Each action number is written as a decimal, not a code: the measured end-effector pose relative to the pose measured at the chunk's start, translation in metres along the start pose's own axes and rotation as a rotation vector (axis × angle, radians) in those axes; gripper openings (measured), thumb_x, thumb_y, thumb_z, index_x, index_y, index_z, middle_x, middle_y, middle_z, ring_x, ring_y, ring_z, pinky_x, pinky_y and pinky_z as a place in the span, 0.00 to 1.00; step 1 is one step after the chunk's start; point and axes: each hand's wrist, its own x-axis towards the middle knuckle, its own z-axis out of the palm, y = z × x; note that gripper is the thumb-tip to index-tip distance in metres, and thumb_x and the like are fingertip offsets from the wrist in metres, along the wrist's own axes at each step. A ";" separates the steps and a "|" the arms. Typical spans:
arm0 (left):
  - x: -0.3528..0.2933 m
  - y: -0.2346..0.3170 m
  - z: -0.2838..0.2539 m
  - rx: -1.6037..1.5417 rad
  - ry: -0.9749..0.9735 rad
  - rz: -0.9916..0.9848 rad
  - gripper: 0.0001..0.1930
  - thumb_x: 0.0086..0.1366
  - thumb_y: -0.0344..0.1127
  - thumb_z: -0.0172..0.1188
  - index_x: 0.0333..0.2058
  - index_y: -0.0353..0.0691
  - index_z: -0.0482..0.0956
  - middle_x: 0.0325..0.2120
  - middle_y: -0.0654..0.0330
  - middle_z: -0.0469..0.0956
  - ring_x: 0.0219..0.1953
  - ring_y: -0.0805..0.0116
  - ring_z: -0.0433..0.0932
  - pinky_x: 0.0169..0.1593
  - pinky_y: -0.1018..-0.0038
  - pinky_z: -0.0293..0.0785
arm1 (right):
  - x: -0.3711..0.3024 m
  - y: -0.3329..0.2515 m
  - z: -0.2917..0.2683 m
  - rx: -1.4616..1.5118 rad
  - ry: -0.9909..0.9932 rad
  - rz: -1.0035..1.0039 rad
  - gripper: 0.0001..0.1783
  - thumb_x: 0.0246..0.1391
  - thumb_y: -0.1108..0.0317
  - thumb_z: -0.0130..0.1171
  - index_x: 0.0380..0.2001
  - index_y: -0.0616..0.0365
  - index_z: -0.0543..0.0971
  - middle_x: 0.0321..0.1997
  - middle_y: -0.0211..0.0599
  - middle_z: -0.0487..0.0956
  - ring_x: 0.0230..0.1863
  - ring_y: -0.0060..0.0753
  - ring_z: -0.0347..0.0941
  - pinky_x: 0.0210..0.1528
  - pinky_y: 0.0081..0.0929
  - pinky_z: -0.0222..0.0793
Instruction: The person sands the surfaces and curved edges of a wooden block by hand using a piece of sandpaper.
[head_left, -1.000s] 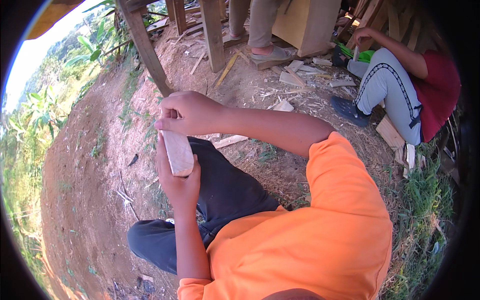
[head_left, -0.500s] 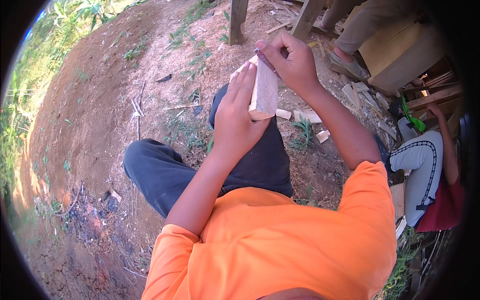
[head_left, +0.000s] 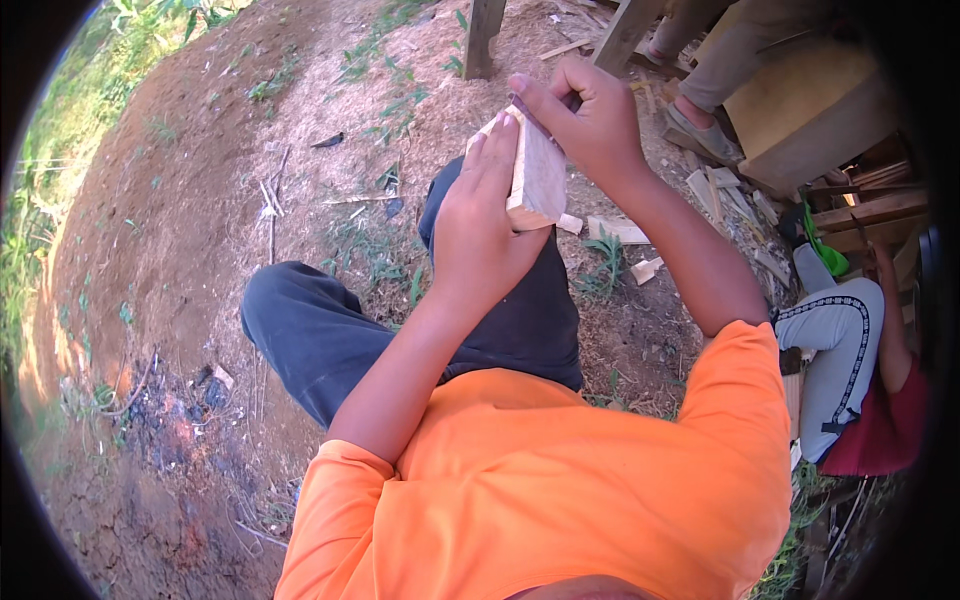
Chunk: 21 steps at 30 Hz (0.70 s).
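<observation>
My left hand (head_left: 480, 225) is closed around the wooden block (head_left: 541, 182), fingers laid along its pale side face. My right hand (head_left: 600, 120) is curled, its thumb pinning a thin dark strip (head_left: 530, 117) against the block near its far end. I can't make out what the strip is; sandpaper is my guess. The block sits tilted between both hands, above the dark trousers (head_left: 515, 325). I judge this to be a smoothing step; the next move calls for a firm left hold and even right-hand pressure along the wood. Farther out, wood offcuts (head_left: 618, 230) lie on the ground, and to the right is a person in grey trousers (head_left: 838, 345), knees bent
</observation>
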 end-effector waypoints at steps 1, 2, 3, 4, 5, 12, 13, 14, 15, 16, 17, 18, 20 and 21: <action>0.001 0.001 -0.001 -0.026 -0.014 -0.050 0.44 0.51 0.28 0.69 0.68 0.33 0.64 0.59 0.43 0.75 0.60 0.43 0.76 0.60 0.61 0.74 | -0.005 -0.008 -0.002 -0.026 -0.020 -0.062 0.25 0.56 0.52 0.72 0.19 0.59 0.75 0.17 0.32 0.74 0.20 0.22 0.69 0.23 0.27 0.64; 0.001 0.001 -0.002 -0.054 -0.026 -0.106 0.43 0.51 0.28 0.69 0.68 0.32 0.64 0.57 0.43 0.77 0.58 0.44 0.78 0.58 0.61 0.75 | -0.011 -0.017 -0.004 -0.051 -0.046 -0.121 0.25 0.56 0.53 0.72 0.19 0.59 0.75 0.17 0.32 0.74 0.19 0.22 0.69 0.23 0.27 0.63; 0.000 -0.001 -0.002 -0.041 -0.008 -0.100 0.43 0.51 0.28 0.69 0.68 0.33 0.64 0.55 0.44 0.78 0.56 0.45 0.79 0.57 0.62 0.76 | -0.013 -0.021 -0.005 -0.075 -0.072 -0.181 0.24 0.55 0.53 0.73 0.19 0.59 0.75 0.17 0.32 0.74 0.19 0.22 0.68 0.23 0.27 0.63; -0.002 -0.002 0.000 -0.033 0.004 -0.092 0.42 0.52 0.28 0.69 0.68 0.33 0.65 0.53 0.44 0.79 0.54 0.46 0.81 0.55 0.62 0.77 | -0.012 -0.020 -0.005 -0.076 -0.075 -0.150 0.24 0.55 0.53 0.73 0.18 0.59 0.75 0.17 0.33 0.74 0.19 0.22 0.68 0.23 0.27 0.63; -0.003 -0.003 0.002 -0.024 0.015 -0.084 0.42 0.52 0.28 0.69 0.67 0.33 0.65 0.51 0.45 0.80 0.52 0.47 0.82 0.53 0.63 0.78 | -0.009 -0.016 -0.004 -0.077 -0.077 -0.120 0.24 0.54 0.54 0.73 0.18 0.59 0.75 0.17 0.33 0.74 0.19 0.23 0.68 0.23 0.27 0.63; -0.001 -0.004 -0.009 -0.183 -0.005 -0.235 0.42 0.53 0.30 0.69 0.68 0.35 0.65 0.49 0.47 0.83 0.51 0.58 0.84 0.53 0.67 0.78 | -0.002 -0.023 0.007 -0.015 -0.117 -0.149 0.22 0.54 0.57 0.73 0.18 0.59 0.75 0.16 0.31 0.73 0.19 0.21 0.67 0.22 0.25 0.61; -0.001 -0.004 -0.010 -0.202 -0.001 -0.229 0.42 0.53 0.30 0.70 0.68 0.34 0.65 0.50 0.45 0.82 0.51 0.53 0.83 0.53 0.66 0.78 | -0.007 -0.033 0.002 -0.015 -0.154 -0.185 0.22 0.54 0.56 0.73 0.18 0.59 0.76 0.16 0.33 0.74 0.18 0.24 0.68 0.22 0.26 0.62; -0.002 -0.005 -0.010 -0.220 0.003 -0.223 0.43 0.52 0.30 0.70 0.67 0.33 0.65 0.50 0.44 0.81 0.51 0.48 0.82 0.53 0.64 0.78 | -0.007 -0.031 0.003 -0.011 -0.168 -0.200 0.22 0.54 0.56 0.73 0.19 0.59 0.76 0.16 0.33 0.74 0.18 0.24 0.69 0.22 0.26 0.63; -0.003 -0.006 -0.010 -0.238 0.006 -0.217 0.43 0.51 0.30 0.71 0.67 0.31 0.64 0.51 0.42 0.80 0.52 0.43 0.81 0.53 0.62 0.77 | -0.006 -0.029 0.004 -0.007 -0.182 -0.216 0.21 0.54 0.56 0.73 0.19 0.59 0.77 0.16 0.32 0.74 0.18 0.24 0.70 0.23 0.27 0.63; -0.003 -0.003 -0.012 -0.208 0.005 -0.225 0.42 0.53 0.30 0.71 0.67 0.33 0.65 0.50 0.44 0.81 0.51 0.50 0.82 0.53 0.65 0.77 | -0.005 -0.030 0.000 -0.016 -0.188 -0.230 0.21 0.54 0.56 0.73 0.19 0.59 0.77 0.16 0.32 0.74 0.18 0.24 0.70 0.23 0.27 0.63; 0.000 -0.001 -0.011 -0.176 0.005 -0.228 0.42 0.54 0.31 0.71 0.68 0.35 0.66 0.49 0.46 0.82 0.51 0.57 0.83 0.53 0.67 0.77 | 0.007 -0.012 0.002 -0.130 -0.128 -0.291 0.24 0.56 0.56 0.73 0.17 0.58 0.73 0.17 0.27 0.70 0.20 0.16 0.64 0.23 0.24 0.58; 0.002 0.001 -0.011 -0.146 0.004 -0.230 0.41 0.55 0.31 0.71 0.68 0.37 0.66 0.48 0.49 0.84 0.51 0.64 0.84 0.54 0.69 0.77 | 0.011 -0.003 0.002 -0.131 -0.132 -0.244 0.24 0.56 0.56 0.73 0.17 0.58 0.73 0.17 0.28 0.70 0.20 0.16 0.64 0.23 0.24 0.58; 0.002 -0.003 -0.007 -0.209 0.028 -0.222 0.41 0.55 0.31 0.71 0.68 0.37 0.66 0.49 0.49 0.83 0.52 0.64 0.83 0.55 0.69 0.77 | 0.023 0.000 0.007 -0.119 -0.143 -0.172 0.24 0.56 0.57 0.73 0.17 0.58 0.73 0.17 0.28 0.69 0.20 0.17 0.64 0.23 0.24 0.58; 0.003 -0.005 -0.006 -0.242 0.038 -0.218 0.41 0.55 0.31 0.71 0.68 0.37 0.66 0.49 0.49 0.83 0.52 0.65 0.83 0.55 0.69 0.76 | 0.018 -0.006 0.003 -0.115 -0.164 -0.140 0.24 0.56 0.57 0.73 0.17 0.58 0.72 0.17 0.29 0.69 0.20 0.17 0.63 0.23 0.24 0.58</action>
